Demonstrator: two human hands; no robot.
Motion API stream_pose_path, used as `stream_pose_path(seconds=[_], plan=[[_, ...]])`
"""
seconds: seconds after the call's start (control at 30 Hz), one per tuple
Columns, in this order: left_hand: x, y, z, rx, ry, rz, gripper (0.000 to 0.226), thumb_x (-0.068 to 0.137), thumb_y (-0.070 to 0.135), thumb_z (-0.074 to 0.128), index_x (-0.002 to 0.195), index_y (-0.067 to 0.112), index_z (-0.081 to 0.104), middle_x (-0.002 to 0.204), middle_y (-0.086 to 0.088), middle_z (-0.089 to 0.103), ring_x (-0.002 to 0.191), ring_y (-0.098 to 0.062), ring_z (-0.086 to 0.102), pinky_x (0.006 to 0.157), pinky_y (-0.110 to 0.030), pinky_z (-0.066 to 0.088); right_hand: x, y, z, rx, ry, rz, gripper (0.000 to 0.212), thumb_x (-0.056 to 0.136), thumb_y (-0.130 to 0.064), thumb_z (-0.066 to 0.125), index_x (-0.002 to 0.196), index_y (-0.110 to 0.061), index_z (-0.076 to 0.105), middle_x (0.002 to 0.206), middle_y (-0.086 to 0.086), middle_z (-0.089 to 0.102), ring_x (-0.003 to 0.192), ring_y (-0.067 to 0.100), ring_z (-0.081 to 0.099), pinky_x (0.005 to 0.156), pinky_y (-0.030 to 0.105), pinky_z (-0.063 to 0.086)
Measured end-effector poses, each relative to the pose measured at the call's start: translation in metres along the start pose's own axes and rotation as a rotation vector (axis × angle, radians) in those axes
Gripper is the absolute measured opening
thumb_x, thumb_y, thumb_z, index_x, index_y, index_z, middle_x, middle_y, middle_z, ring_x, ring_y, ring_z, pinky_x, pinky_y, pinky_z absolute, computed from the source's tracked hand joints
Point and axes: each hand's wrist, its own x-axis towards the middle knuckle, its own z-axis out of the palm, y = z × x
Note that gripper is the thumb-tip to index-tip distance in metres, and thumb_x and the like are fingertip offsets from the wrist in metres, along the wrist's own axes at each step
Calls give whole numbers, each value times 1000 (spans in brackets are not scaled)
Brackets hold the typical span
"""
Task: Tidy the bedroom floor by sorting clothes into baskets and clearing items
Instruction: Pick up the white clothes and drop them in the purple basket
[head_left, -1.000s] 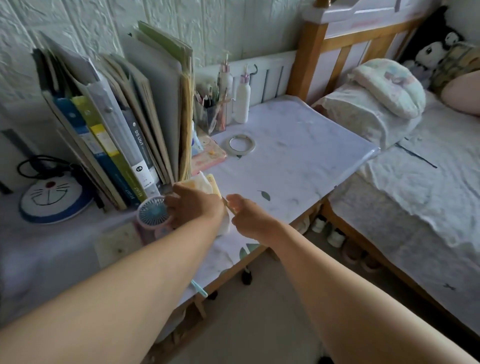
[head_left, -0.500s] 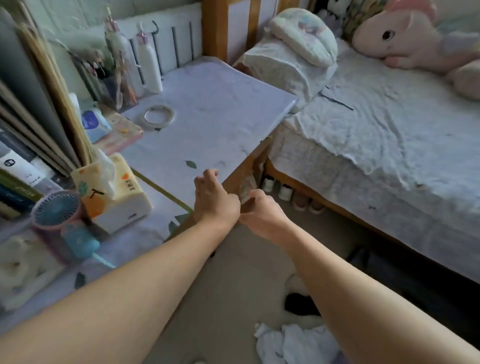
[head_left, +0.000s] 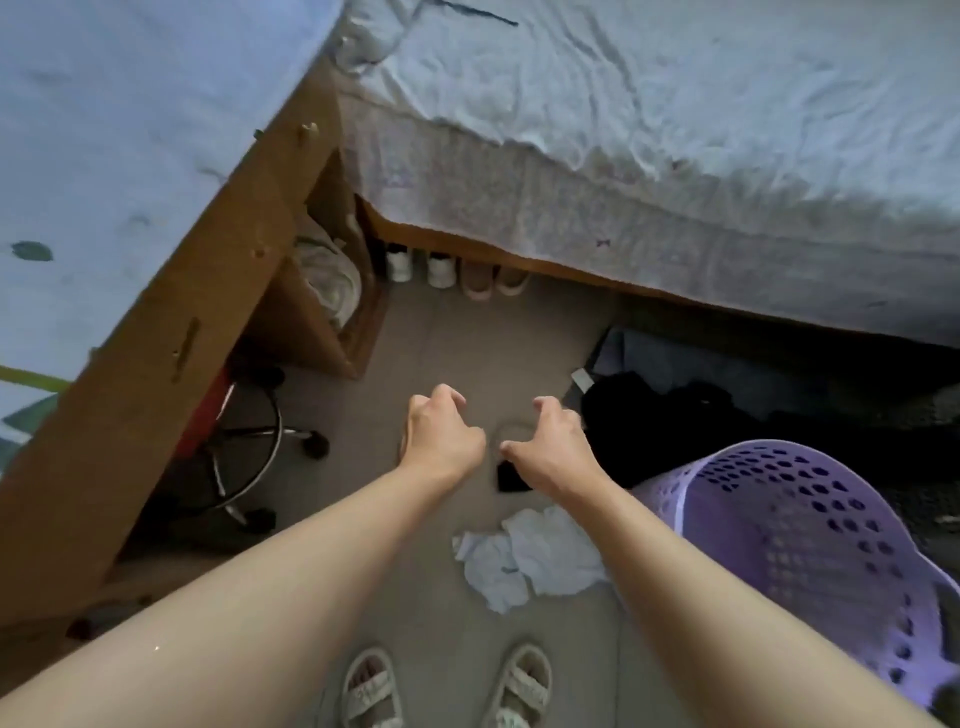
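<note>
Since the desk edge, both hands now hang over the floor: our left hand (head_left: 441, 441) and right hand (head_left: 550, 447), close together, loosely curled, hold nothing. White clothes (head_left: 524, 564) lie just below them, beside the basket (head_left: 810, 540); soft, light, we judge, best pinched at a bunched fold.

My hands, left (head_left: 441, 441) and right (head_left: 550, 449), are hanging with loosely curled fingers above an open strip of floor (head_left: 436, 364) that is running ahead to the shoes (head_left: 447, 267) lining the bed (head_left: 649, 156). The desk (head_left: 171, 312) and a wheeled stool (head_left: 244, 447) are closing off the left. A purple basket (head_left: 810, 545) and dark clothes (head_left: 675, 415) are crowding the right. White clothing (head_left: 524, 564) and a small black item (head_left: 511, 478) are lying directly below my arms.
</note>
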Motion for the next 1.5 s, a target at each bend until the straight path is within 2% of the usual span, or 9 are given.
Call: stream_pose_path(seconds=[0.13, 0.27, 0.43, 0.73, 0.9, 1.1, 1.2, 1.33, 1.5], plan=[[1, 6, 70, 52, -87, -18, 38, 83, 18, 57, 121, 18, 50, 127, -8, 43, 113, -26, 50, 91, -28, 40, 18, 66, -1, 38, -25, 74, 66, 84, -26, 60, 140, -12, 28, 142, 16, 30, 130, 32, 36, 106, 41, 36], [4, 6, 129, 93, -130, -33, 39, 83, 18, 56, 122, 19, 49, 127, -7, 42, 110, -25, 51, 85, -27, 39, 35, 122, 7, 70, -54, 103, 71, 85, -23, 60, 144, -11, 24, 143, 17, 29, 132, 32, 34, 109, 40, 33], [15, -9, 193, 170, -177, -35, 41, 83, 19, 56, 124, 19, 47, 128, -7, 42, 110, -25, 52, 89, -31, 40, 60, 182, 33, 62, -74, 146, 68, 86, -22, 59, 143, -10, 24, 143, 16, 29, 133, 32, 33, 108, 37, 31], [72, -97, 304, 324, -290, -59, 48, 83, 15, 57, 128, 16, 44, 129, -10, 42, 116, -32, 49, 93, -37, 41, 124, 278, 134, 50, -66, 255, 64, 83, -13, 59, 139, -7, 29, 138, 18, 33, 129, 33, 36, 106, 33, 31], [113, -162, 356, 349, -316, -87, 47, 82, 15, 57, 128, 15, 43, 127, -13, 44, 116, -34, 48, 89, -38, 41, 157, 325, 204, 48, -83, 295, 66, 84, -13, 60, 141, -10, 27, 138, 16, 29, 127, 34, 38, 104, 34, 34], [142, -230, 393, 405, -366, -140, 53, 80, 13, 59, 130, 17, 40, 130, -11, 40, 114, -34, 51, 91, -35, 43, 176, 360, 269, 42, -106, 355, 66, 84, -14, 58, 142, -15, 26, 139, 13, 30, 126, 31, 39, 100, 31, 36], [148, -242, 401, 420, -386, -127, 57, 81, 15, 59, 134, 17, 37, 133, -11, 39, 116, -33, 51, 91, -34, 43, 181, 364, 283, 46, -109, 373, 68, 83, -12, 57, 142, -17, 23, 140, 11, 28, 126, 29, 39, 97, 31, 38], [156, -239, 409, 422, -419, -73, 63, 82, 17, 60, 138, 21, 33, 135, -8, 39, 118, -30, 50, 90, -34, 43, 189, 361, 287, 66, -77, 363, 72, 84, -12, 56, 145, -18, 20, 144, 10, 24, 129, 28, 35, 101, 31, 36], [179, -236, 433, 430, -500, -9, 80, 85, 23, 62, 148, 34, 13, 146, -7, 29, 122, -26, 47, 90, -32, 43, 222, 368, 288, 37, -104, 377, 86, 85, -13, 60, 149, -27, 4, 153, 13, -2, 137, 33, 21, 108, 40, 32]])
